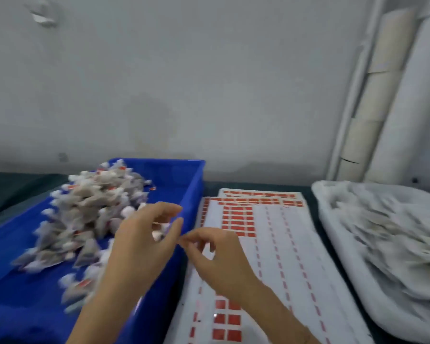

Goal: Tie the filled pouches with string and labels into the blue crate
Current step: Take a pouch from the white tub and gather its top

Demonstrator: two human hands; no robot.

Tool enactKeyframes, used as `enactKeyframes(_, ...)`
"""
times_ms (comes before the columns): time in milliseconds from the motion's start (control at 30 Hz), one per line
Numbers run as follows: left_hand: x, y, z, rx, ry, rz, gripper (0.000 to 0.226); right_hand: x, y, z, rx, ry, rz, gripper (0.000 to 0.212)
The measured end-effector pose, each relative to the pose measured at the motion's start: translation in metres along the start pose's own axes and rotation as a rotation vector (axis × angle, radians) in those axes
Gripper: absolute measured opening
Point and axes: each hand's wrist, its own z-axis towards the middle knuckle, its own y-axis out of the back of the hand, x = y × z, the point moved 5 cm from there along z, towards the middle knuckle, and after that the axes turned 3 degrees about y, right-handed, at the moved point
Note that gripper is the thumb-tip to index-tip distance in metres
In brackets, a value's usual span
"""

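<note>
Pouch [160,232] in work: small, pale, smeared by motion, just left of frame centre, over the right wall of the blue crate [193,184]. Left hand [144,242] holds it, grip closed: thumb and curled fingers wrapped round the pouch, palm turned away from the camera, forearm entering from the bottom edge across the crate's near right corner. Right hand [217,256] sits just right of it, over the label sheets [271,247]; its thumb and forefinger are brought together in a fine pinch whose tip meets the left forefinger tip. Whether string or a label lies inside that pinch I cannot tell, as the spot is too blurred. Crate fills the lower left of the frame and carries a loose heap of finished pouches [90,214], pale bodies with small red tags showing, piled toward its far left side, with a few stragglers lower down near the left forearm. Label sheets lie flat on the tabletop [10,192], touching the crate's right side: white backing, blocks of red labels at top and bottom, dashed red columns between; several sheets overlap at the far end. Right of the sheets, a white bag [345,266] holds a mass of pale, blurred material [395,234]. Behind everything, a grey wall [209,83]; white pipes [382,95] lean in the upper right.
</note>
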Motion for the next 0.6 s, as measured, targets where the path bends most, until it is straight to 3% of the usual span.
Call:
enactKeyframes(133, -0.071, -0.084, -0.016, 0.272, -0.116, -0.211, 0.017, -0.023, 0.082, -0.053, -0.142, -0.134, -0.144, 0.013)
enactKeyframes(233, -0.114, -0.15, -0.03, 0.445, -0.194, -0.286, 0.018, -0.029, 0.152, -0.092, -0.208, -0.183, -0.269, 0.027)
enactKeyframes(367, -0.162, -0.222, -0.044, 0.599, -0.28, -0.38, 0.017, -0.055, 0.23, -0.137, -0.249, -0.393, -0.477, 0.036)
enactKeyframes(500, -0.203, -0.288, -0.059, 0.828, -0.366, -0.319, 0.021, -0.091, 0.296, -0.178, -0.268, -0.651, -0.648, 0.015)
enactKeyframes(600, -0.234, -0.328, -0.07, 0.943, -0.496, -0.182, 0.026, -0.112, 0.334, -0.205, -0.194, -0.903, -0.856, 0.028)
